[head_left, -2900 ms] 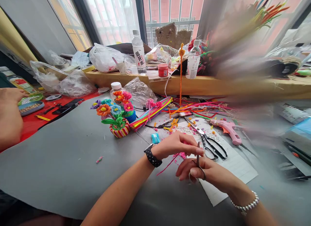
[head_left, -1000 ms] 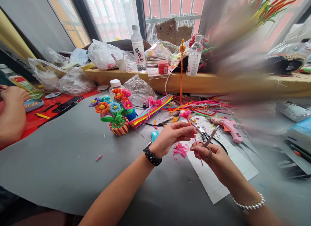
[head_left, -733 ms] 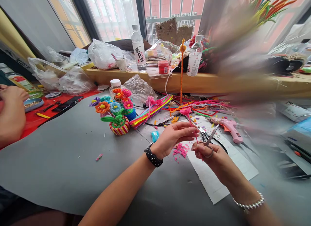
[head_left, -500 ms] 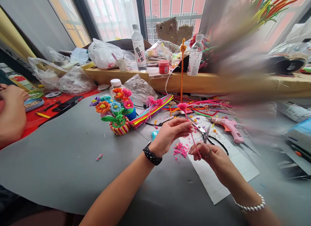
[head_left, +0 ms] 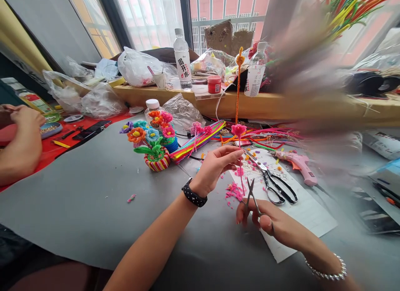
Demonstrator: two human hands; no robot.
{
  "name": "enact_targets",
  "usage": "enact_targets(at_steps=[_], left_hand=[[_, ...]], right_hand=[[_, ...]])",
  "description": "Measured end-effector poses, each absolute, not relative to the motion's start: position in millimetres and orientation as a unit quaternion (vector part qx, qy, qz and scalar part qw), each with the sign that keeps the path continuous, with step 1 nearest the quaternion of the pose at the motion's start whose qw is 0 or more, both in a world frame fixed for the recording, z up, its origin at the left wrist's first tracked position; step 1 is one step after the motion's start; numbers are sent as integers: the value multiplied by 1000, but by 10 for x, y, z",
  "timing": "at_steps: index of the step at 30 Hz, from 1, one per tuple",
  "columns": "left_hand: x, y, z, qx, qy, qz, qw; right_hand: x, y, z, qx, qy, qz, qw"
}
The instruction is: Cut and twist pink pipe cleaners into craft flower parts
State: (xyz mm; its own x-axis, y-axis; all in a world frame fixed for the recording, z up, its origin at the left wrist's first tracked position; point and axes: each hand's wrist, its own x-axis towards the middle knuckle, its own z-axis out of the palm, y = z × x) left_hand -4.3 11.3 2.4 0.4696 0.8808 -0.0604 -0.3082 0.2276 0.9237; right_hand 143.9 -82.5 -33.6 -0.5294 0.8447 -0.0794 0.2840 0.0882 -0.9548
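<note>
My left hand [head_left: 218, 168] pinches the thin stem of a pink pipe-cleaner flower [head_left: 238, 130], which stands upright above my fingertips. The stem hangs below the pinch. In my right hand [head_left: 265, 220] is a small pair of scissors [head_left: 251, 195], blades spread and pointing up near the stem's lower end. Pink fuzz clippings [head_left: 235, 191] lie just left of the blades. Larger black-handled scissors [head_left: 275, 184] rest on a white sheet [head_left: 308, 214] behind my right hand. An orange pipe-cleaner stem [head_left: 238, 91] rises behind the pink flower.
A striped pot [head_left: 157, 159] of fuzzy flowers stands left of a bundle of coloured pipe cleaners [head_left: 200, 141]. A pink glue gun [head_left: 301, 166] lies to the right. Bottles [head_left: 182, 63] and bags line the sill. Another person's hand [head_left: 26, 120] is at far left. A blurred shape covers the upper right.
My right hand has let go of the stem's lower end and moved down. The small scissors have swung forward in it and opened. My left hand still pinches the stem.
</note>
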Motion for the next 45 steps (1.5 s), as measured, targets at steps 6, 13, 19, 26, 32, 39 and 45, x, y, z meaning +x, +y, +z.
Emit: enact_targets(at_steps=[6,13,19,26,32,39,45], left_hand=[[-32,103,22,483,299,398,720],[-20,89,9,493,303,391,716],[-13,89,-12,477,313,403,716],[-9,98,-28,454,311,432,715],[-7,97,-34,435,309,454,714],[-6,97,-39,428,309,463,712],[-2,95,-32,416,313,470,713]], right_hand=[[1419,-847,-292,-416,-701,540,208],[1392,-848,-280,-419,-687,555,209],[1377,-851,-281,-398,-650,606,229],[1368,-855,-356,-371,-617,640,267],[1348,-845,-398,-364,-590,654,304],[1332,-838,-403,-365,-577,654,327],[1343,-843,-433,-382,-574,647,325]])
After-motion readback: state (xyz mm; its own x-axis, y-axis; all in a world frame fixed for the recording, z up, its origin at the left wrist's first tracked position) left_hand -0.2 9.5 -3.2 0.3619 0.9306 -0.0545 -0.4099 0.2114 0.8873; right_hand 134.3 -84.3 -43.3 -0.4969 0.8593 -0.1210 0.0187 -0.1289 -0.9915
